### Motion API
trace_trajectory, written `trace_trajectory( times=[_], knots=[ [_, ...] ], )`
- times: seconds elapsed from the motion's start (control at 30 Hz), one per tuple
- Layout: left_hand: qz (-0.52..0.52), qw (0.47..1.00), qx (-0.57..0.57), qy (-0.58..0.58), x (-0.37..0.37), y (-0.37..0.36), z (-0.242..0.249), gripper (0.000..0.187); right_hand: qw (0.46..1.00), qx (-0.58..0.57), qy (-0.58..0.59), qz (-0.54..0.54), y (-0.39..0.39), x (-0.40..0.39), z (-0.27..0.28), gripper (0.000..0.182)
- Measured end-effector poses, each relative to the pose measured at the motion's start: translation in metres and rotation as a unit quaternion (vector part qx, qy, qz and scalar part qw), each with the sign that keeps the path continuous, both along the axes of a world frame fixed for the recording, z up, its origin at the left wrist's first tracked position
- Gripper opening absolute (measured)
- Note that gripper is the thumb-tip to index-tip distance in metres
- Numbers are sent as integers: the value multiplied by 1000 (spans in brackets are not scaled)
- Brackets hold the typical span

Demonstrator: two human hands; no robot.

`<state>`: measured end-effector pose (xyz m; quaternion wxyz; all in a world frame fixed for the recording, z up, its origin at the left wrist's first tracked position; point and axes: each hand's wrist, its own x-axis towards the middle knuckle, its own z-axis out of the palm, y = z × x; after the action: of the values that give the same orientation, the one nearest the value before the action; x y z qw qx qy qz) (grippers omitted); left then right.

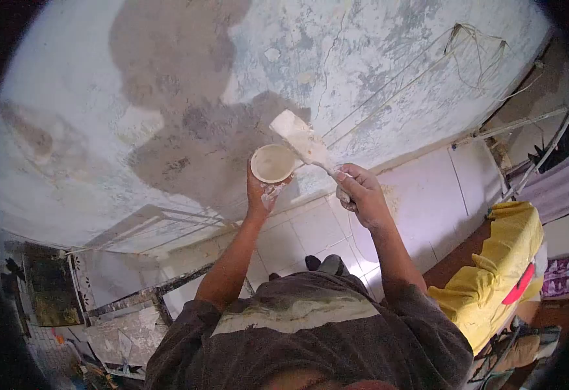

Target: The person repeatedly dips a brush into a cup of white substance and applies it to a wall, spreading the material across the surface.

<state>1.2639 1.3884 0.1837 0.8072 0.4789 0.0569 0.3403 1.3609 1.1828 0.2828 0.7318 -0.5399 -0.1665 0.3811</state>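
Observation:
My left hand (267,192) is closed round a small round cup (273,163) with a pale rim, its opening facing the camera. In my right hand (360,194) is the handle of a flat, whitish-coated spatula (303,140). The spatula's blade points up and to the left, just above and beside the cup's right edge. White residue marks the fingers of both hands. Behind them is a patchy, cracked wall (375,58) with dark shadows across it. What the cup holds is hard to tell.
Cables (414,81) hang along the wall at the upper right. Pale tiles (421,188) lie below the wall. A yellow cloth (492,260) with a red item covers something at the right. Worn frames (128,302) stand at the lower left.

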Motion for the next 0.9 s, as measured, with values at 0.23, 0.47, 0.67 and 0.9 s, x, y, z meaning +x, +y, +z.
trace_trajectory(
  times=[0.23, 0.47, 0.67, 0.9],
  knots=[
    [21, 998, -13, 50, 8, 12, -9, 46, 999, 26, -17, -33, 4, 32, 7, 15],
    [120, 981, 106, 105, -5, 8, -7, 38, 994, -8, -3, -105, 33, 68, -26, 18],
    [94, 992, -81, 40, -22, 20, -30, 39, 955, -103, -205, -187, 77, 83, -4, 25],
    [134, 988, 16, 78, -47, 18, -36, 47, 946, 18, -258, -196, 77, 88, 129, 24]
  ],
)
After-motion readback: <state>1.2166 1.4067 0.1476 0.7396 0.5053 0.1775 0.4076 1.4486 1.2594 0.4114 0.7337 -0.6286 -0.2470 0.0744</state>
